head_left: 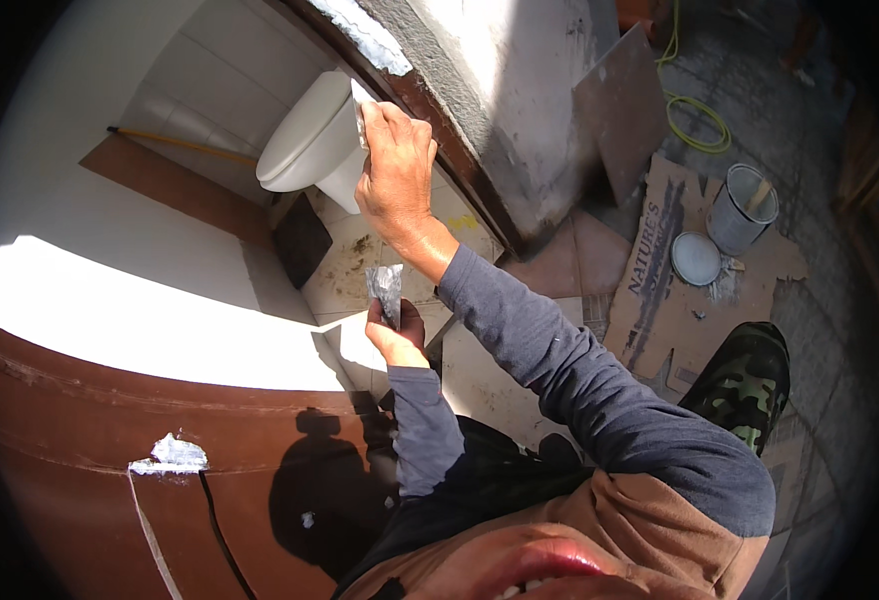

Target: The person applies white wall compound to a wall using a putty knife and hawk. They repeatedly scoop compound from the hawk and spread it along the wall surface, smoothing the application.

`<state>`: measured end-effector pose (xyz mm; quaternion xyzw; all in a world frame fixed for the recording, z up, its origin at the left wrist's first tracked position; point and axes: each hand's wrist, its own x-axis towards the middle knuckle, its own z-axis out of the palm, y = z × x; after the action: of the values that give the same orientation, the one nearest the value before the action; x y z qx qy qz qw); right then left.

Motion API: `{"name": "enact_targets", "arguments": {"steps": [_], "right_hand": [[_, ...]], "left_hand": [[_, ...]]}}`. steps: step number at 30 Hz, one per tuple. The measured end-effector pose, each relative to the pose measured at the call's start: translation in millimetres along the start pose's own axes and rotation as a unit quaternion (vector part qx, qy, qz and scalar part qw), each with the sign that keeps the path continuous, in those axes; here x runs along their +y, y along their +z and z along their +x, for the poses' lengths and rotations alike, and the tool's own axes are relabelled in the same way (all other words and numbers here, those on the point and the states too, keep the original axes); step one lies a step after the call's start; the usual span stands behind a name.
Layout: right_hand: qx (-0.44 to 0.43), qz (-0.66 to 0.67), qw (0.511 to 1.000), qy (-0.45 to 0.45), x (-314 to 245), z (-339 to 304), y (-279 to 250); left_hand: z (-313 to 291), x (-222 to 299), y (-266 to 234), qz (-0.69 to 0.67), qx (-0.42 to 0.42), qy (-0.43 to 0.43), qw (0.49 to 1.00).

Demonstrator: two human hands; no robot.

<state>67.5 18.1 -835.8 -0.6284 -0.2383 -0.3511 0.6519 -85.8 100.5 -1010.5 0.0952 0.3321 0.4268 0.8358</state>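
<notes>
My right hand is raised at the upper middle, fingers closed round a thin, flat, pale scraper that stands almost on edge. Most of that scraper is hidden by the fingers. Below it, my left hand grips a grey scraper smeared with whitish paste, its wide end pointing up. The brown door frame passes close beside my right hand; I cannot tell whether the scraper touches it. White filler coats the wall edge above.
A white toilet stands beyond the doorway. To the right, an open paint can and its lid rest on flattened cardboard. A tile panel leans on the wall. At lower left, a brown surface carries a white patch.
</notes>
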Motion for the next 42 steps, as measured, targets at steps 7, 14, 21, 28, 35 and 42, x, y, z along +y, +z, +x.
{"name": "enact_targets", "arguments": {"steps": [7, 14, 21, 28, 35, 42], "right_hand": [[0.078, -0.105, 0.99, 0.05, 47, -24, 3], [-0.006, -0.113, 0.992, 0.051, 41, -23, 17], [0.053, -0.131, 0.987, 0.074, 64, -35, 12], [0.072, -0.119, 0.987, 0.081, 67, -42, 10], [0.039, -0.061, 0.984, 0.16, 60, -43, 3], [0.044, -0.089, 0.992, 0.083, 44, -27, 10]], "left_hand": [[8, 2, 0, 0.046, -0.035, 0.047, 0.997], [-1, -3, 8, 0.036, -0.021, 0.046, 0.998], [2, -2, 5, -0.008, -0.042, -0.012, 0.999], [8, 0, 0, -0.011, -0.066, -0.008, 0.998], [4, -2, 4, 0.024, -0.04, 0.043, 0.998], [-1, 1, 5, 0.038, -0.024, 0.052, 0.998]]}}
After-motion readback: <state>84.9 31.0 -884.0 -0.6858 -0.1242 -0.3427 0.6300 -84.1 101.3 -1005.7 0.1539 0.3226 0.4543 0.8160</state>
